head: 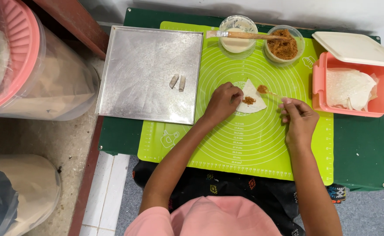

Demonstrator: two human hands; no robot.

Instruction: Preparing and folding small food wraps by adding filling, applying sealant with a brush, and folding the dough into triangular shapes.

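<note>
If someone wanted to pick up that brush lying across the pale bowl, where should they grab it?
Best by the wooden handle of the brush, roughly mid-length, coming straight down from above. It lies flat across the rim of the pale bowl, so fingers can close around it from both sides. Its bristle end sticks out to the left and looks coated, and the bowl of brown filling crowds the other end.
</note>
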